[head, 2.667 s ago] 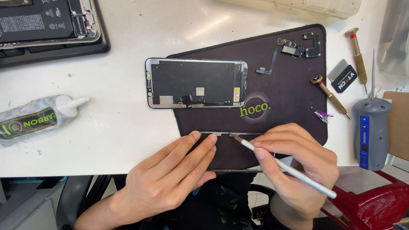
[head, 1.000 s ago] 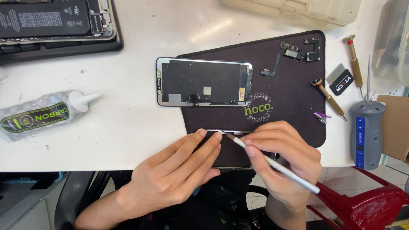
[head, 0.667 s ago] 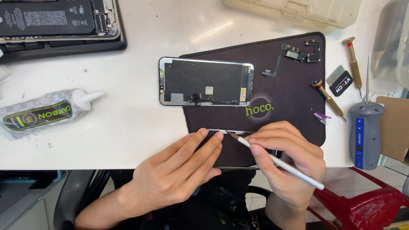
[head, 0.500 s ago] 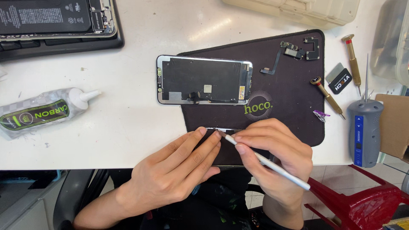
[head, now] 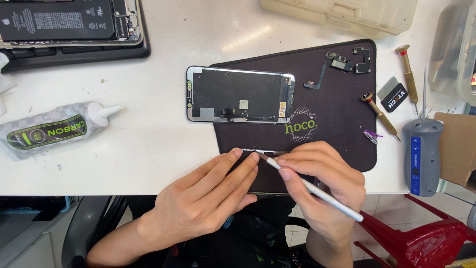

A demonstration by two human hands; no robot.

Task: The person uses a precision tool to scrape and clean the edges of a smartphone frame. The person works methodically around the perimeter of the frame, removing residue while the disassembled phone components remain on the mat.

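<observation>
Hands meet at the near edge of a dark work mat point(head: 342, 99) on the white table point(head: 148, 154). The left hand point(head: 208, 198) lies flat, fingers extended, pressing down a phone frame point(head: 267, 171) largely hidden beneath both hands; it clasps nothing. The right hand point(head: 325, 191) is closed in a pen grip round a white-handled tool point(head: 317, 191), whose tip touches the frame's top edge. Farther back, a detached phone screen point(head: 240, 94) lies face down, half on the mat. A glue tube point(head: 54, 129) lies well to the left, and an electric screwdriver point(head: 421, 154) stands right.
</observation>
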